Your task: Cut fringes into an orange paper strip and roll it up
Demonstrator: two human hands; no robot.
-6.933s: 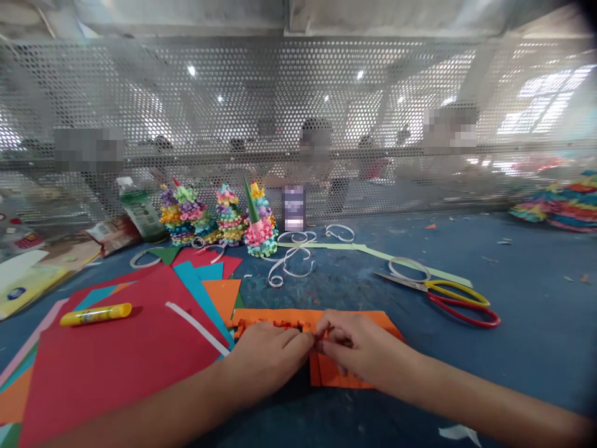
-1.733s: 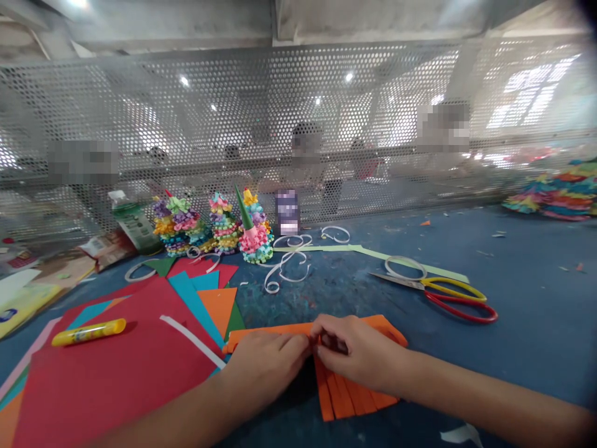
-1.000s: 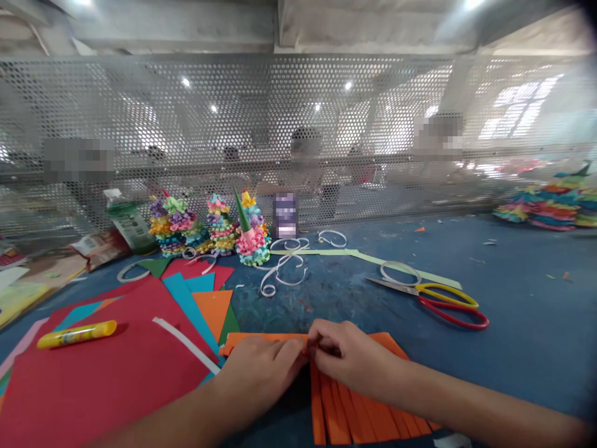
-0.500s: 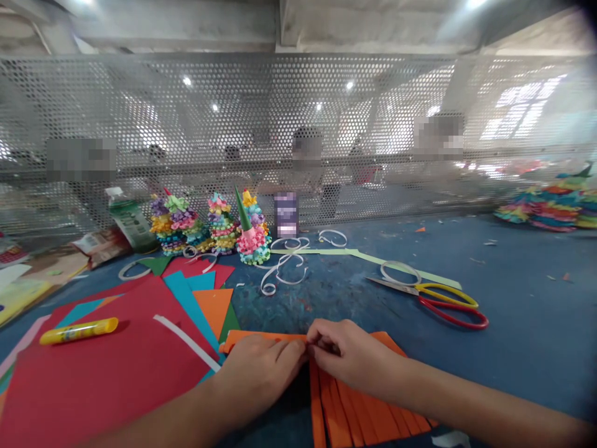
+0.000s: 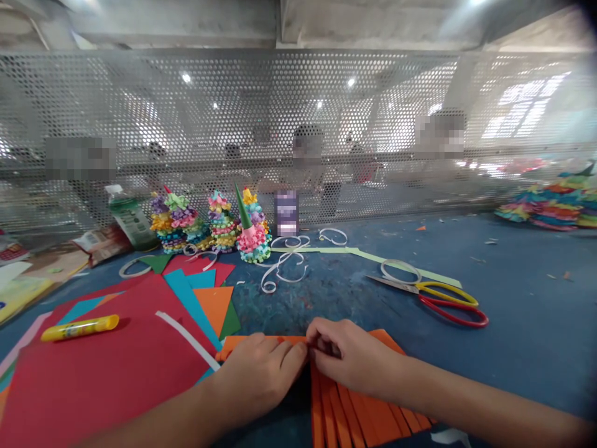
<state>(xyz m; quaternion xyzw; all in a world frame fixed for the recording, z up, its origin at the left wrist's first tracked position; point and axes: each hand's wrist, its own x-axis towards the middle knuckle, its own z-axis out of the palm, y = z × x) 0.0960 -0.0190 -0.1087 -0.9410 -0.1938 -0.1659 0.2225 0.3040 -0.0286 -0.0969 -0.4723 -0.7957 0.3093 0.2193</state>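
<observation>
Since the earlier frames, the orange paper has slid toward the bottom of the view, and its cut strips now run off the lower edge. The hands have dropped lower with it.

At lower left, a red card lies on the counter, with a yellow glue stick on top and a teal sheet and an orange triangle just beyond. Further back at upper left stand a green bottle and paper cone trees.

At bottom centre, the left hand is curled over the paper's folded top band, gripping it near the middle. The right hand pinches the same band, almost touching the left hand, with the strips hanging below both. The band looks rolled or creased between them, though the fingers hide its exact shape.

Right of the hands lie scissors with red and yellow handles, below a pale green strip. White paper curls sit at centre.
</observation>
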